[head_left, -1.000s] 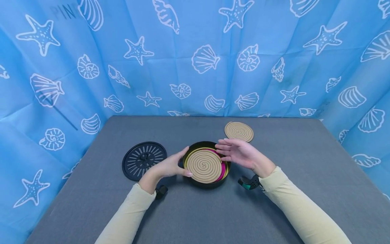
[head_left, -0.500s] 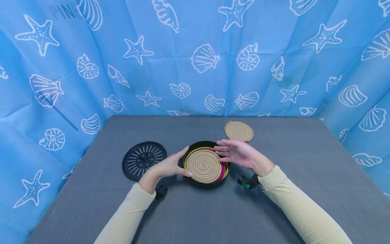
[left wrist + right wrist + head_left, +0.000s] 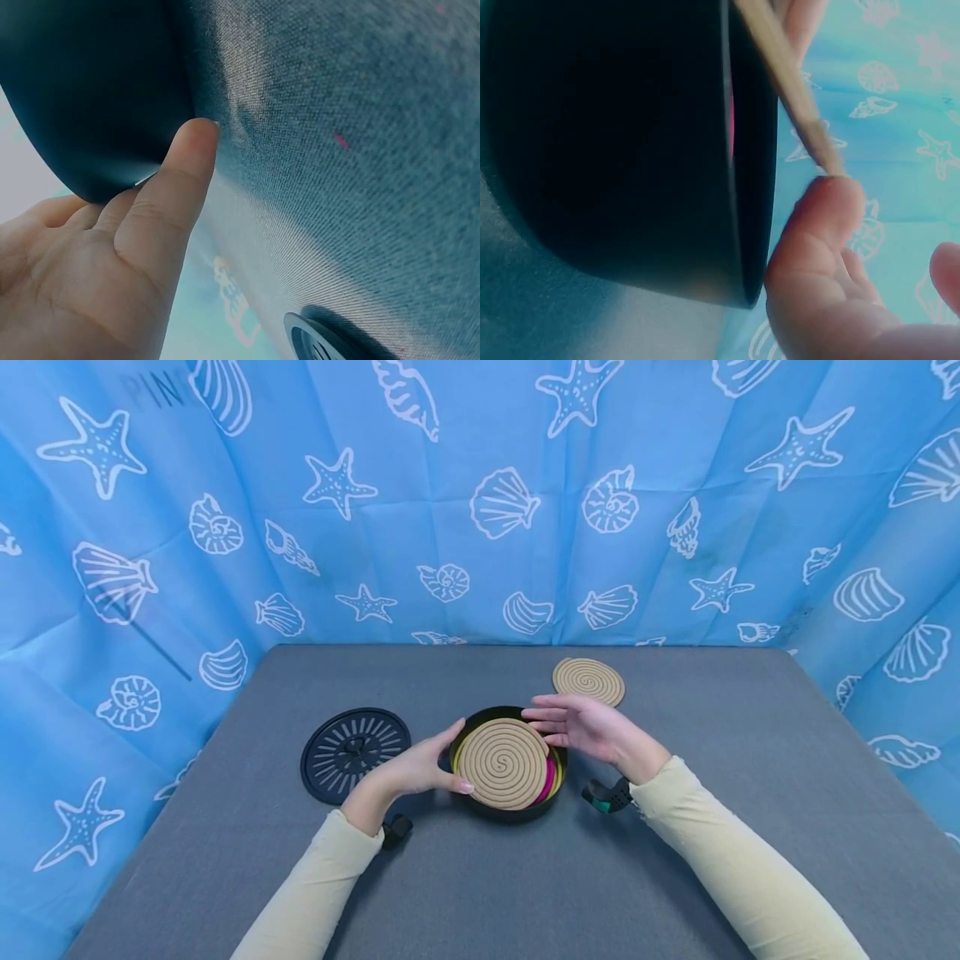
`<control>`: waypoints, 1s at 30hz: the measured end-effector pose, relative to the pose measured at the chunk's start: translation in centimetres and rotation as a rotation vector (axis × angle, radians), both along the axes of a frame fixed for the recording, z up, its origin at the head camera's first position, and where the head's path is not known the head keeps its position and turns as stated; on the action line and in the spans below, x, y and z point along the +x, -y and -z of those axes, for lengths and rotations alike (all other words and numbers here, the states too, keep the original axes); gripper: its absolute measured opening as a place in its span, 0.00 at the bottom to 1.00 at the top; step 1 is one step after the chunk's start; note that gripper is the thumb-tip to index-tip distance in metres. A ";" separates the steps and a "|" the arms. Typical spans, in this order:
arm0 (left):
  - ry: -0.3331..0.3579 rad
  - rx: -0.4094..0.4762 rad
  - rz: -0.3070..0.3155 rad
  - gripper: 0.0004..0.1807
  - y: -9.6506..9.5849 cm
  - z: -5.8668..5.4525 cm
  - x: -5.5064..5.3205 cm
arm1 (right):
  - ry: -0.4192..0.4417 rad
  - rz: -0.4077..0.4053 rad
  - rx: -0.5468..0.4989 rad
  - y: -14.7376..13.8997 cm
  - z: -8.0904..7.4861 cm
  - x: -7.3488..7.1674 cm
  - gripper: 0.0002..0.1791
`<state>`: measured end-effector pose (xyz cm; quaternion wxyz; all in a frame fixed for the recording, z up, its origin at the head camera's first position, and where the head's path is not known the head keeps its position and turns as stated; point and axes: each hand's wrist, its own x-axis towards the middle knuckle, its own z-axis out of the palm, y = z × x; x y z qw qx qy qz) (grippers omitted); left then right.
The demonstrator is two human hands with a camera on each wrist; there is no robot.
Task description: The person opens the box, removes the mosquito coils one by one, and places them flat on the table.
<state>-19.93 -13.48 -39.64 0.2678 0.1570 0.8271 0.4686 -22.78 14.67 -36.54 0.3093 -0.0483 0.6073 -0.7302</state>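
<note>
In the head view a round black container (image 3: pixel 508 816) stands mid-table, with tan, magenta and yellow spiral coils in it. The tan coil (image 3: pixel 501 764) lies uppermost, its far right edge raised; the magenta coil (image 3: pixel 550 781) and yellow coil (image 3: pixel 558 777) show partly beneath. My left hand (image 3: pixel 420 766) holds the container's left side, thumb at the front and fingers behind; in the left wrist view the fingers touch its dark wall (image 3: pixel 90 90). My right hand (image 3: pixel 588 727) has fingers extended at the tan coil's edge. The right wrist view shows a fingertip (image 3: pixel 836 199) touching that edge.
A black slotted round lid (image 3: pixel 356 756) lies left of the container. Behind the right hand lies another tan coil (image 3: pixel 588 682). The grey table (image 3: pixel 480 893) ends at a blue curtain (image 3: pixel 480 552) with shell and starfish prints.
My right hand has shifted slightly up and left. The tan coil's far right edge has risen with it, covering more of the magenta coil. The left hand stays in place.
</note>
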 end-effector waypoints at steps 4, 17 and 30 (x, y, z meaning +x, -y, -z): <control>-0.006 0.002 0.006 0.54 0.0 -0.1 0.0 | 0.034 0.026 -0.014 0.8 0.2 -0.1 0.24; -0.009 0.002 0.004 0.54 0.0 0.0 -0.1 | -0.089 -0.067 0.174 2.2 0.8 0.6 0.24; -0.027 -0.024 -0.016 0.54 -0.4 -0.2 0.2 | -0.021 -0.165 0.022 1.5 1.3 2.2 0.35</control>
